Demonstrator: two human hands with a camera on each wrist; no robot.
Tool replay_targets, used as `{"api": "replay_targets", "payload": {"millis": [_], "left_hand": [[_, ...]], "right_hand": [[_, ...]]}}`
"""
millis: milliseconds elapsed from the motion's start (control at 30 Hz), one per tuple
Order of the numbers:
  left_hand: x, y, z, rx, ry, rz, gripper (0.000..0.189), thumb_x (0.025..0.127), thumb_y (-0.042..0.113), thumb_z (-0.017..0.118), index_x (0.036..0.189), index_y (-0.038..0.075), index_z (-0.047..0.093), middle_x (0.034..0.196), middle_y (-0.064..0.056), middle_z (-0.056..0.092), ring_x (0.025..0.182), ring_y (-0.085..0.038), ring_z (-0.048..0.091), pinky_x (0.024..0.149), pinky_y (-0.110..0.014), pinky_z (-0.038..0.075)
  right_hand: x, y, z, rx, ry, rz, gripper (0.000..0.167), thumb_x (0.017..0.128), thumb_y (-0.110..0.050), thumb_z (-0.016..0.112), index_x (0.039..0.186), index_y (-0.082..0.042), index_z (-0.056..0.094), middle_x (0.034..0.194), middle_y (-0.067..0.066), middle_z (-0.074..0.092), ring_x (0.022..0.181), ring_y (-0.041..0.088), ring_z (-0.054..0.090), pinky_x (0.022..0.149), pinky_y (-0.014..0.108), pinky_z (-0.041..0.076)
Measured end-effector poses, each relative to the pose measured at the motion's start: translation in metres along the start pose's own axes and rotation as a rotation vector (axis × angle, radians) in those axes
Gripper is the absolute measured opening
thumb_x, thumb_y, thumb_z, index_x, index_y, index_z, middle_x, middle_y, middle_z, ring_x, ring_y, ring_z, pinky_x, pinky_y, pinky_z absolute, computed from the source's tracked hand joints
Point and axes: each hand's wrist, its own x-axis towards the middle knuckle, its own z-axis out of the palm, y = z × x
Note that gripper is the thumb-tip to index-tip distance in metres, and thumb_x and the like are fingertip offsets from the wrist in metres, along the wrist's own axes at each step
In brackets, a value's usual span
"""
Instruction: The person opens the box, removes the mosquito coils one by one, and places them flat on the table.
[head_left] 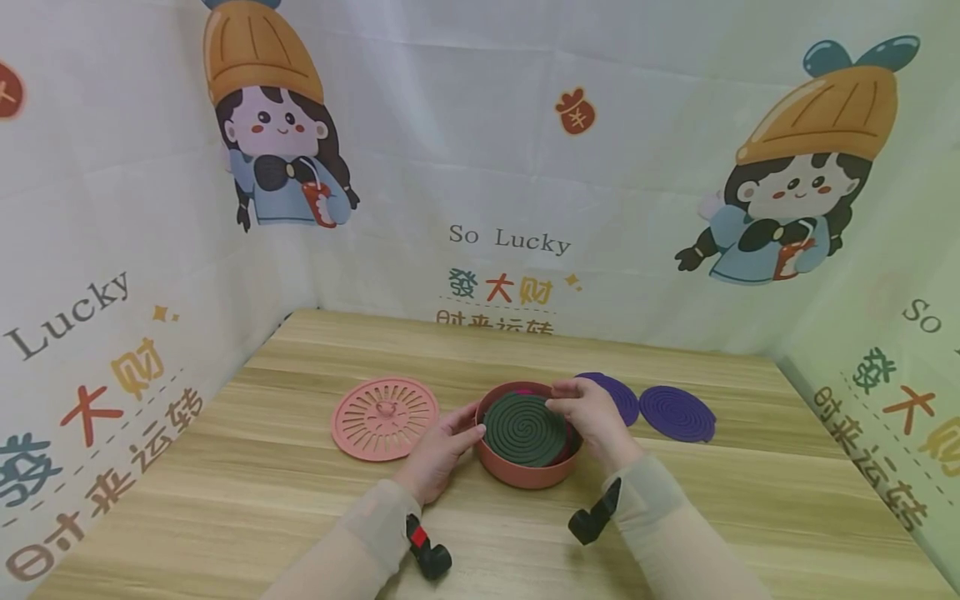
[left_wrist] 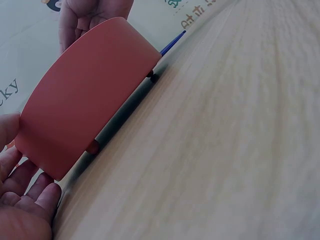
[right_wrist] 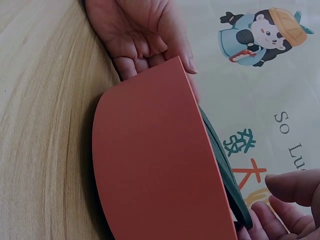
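Observation:
A round coral-red mosquito coil box (head_left: pixel 525 475) stands on the table without its lid. My left hand (head_left: pixel 438 454) holds its left side, thumb at the rim and fingers against the lower wall, as the left wrist view shows. A dark green mosquito coil (head_left: pixel 525 429) lies in the box, its right edge tilted above the rim in the right wrist view. Something magenta (head_left: pixel 564 454) shows beneath it. My right hand (head_left: pixel 596 421) is at the right rim, fingers by the coil's raised edge (right_wrist: pixel 242 207) and thumb apart from it.
A pink slotted lid (head_left: pixel 385 417) with a small knob lies left of the box. Two purple coils, one partly behind my right hand (head_left: pixel 618 396) and one further right (head_left: pixel 678 414), lie on the wooden table (head_left: pixel 300 517). Printed cloth (head_left: pixel 480 125) hangs around the table.

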Motion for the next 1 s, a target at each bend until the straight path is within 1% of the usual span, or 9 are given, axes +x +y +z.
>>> {"api": "replay_targets", "payload": {"millis": [133,333,467,633,767,867,1000], "left_hand": [[0.0002,-0.0003,-0.0003,0.005,0.002,-0.003,0.053,0.097,0.019,0.058,0.146,0.01,0.041,0.147,-0.011,0.043,0.139,-0.026,0.031,0.114,-0.049,0.02],[0.0007,-0.0007,-0.0006,0.011,-0.001,-0.003,0.053,0.097,0.019,0.058,0.147,0.01,0.041,0.147,-0.011,0.043,0.139,-0.026,0.032,0.114,-0.049,0.021],[0.0009,0.0,0.0001,0.004,-0.005,-0.003,0.053,0.097,0.019,0.058,0.147,0.01,0.041,0.147,-0.011,0.043,0.138,-0.026,0.032,0.114,-0.048,0.021],[0.0004,0.0002,0.0004,0.005,0.0,0.001,0.053,0.097,0.018,0.057,0.146,0.009,0.041,0.147,-0.011,0.043,0.138,-0.026,0.033,0.114,-0.048,0.022],[0.0005,-0.0002,0.0001,0.006,0.0,0.006,0.053,0.097,0.017,0.057,0.146,0.009,0.041,0.147,-0.011,0.043,0.138,-0.026,0.033,0.114,-0.048,0.023],[0.0006,-0.0004,0.0001,0.002,0.0,0.001,0.052,0.097,0.018,0.057,0.146,0.01,0.041,0.147,-0.011,0.043,0.138,-0.026,0.033,0.114,-0.048,0.021],[0.0008,-0.0002,0.0002,0.002,0.004,-0.006,0.052,0.097,0.018,0.057,0.146,0.011,0.042,0.147,-0.011,0.044,0.138,-0.025,0.032,0.114,-0.049,0.02]], "right_hand": [[0.0002,0.0007,0.0003,0.007,0.005,0.007,0.039,0.088,0.004,0.061,0.125,0.011,0.053,0.126,0.028,0.056,0.118,0.037,0.052,0.102,0.049,0.04],[-0.0003,0.0007,0.0003,0.069,0.014,0.02,0.041,0.088,0.006,0.06,0.127,0.011,0.051,0.128,0.029,0.054,0.12,0.037,0.05,0.105,0.051,0.036],[0.0006,0.0003,0.0013,0.108,0.034,0.036,0.041,0.088,0.007,0.059,0.128,0.011,0.051,0.128,0.027,0.054,0.117,0.033,0.051,0.101,0.046,0.04],[0.0032,0.0017,0.0023,0.121,0.059,0.045,0.04,0.088,0.007,0.06,0.127,0.009,0.053,0.126,0.025,0.056,0.11,0.028,0.055,0.09,0.035,0.046],[0.0046,0.0038,0.0029,0.138,0.067,0.041,0.041,0.088,0.008,0.059,0.128,0.01,0.052,0.126,0.026,0.056,0.109,0.028,0.056,0.086,0.03,0.047],[0.0053,0.005,0.0038,0.148,0.071,0.035,0.042,0.087,0.01,0.058,0.128,0.012,0.051,0.127,0.027,0.055,0.111,0.029,0.057,0.086,0.029,0.047],[0.0053,0.0053,0.005,0.152,0.074,0.028,0.042,0.087,0.012,0.057,0.129,0.013,0.05,0.127,0.029,0.054,0.116,0.032,0.055,0.093,0.032,0.046]]}}
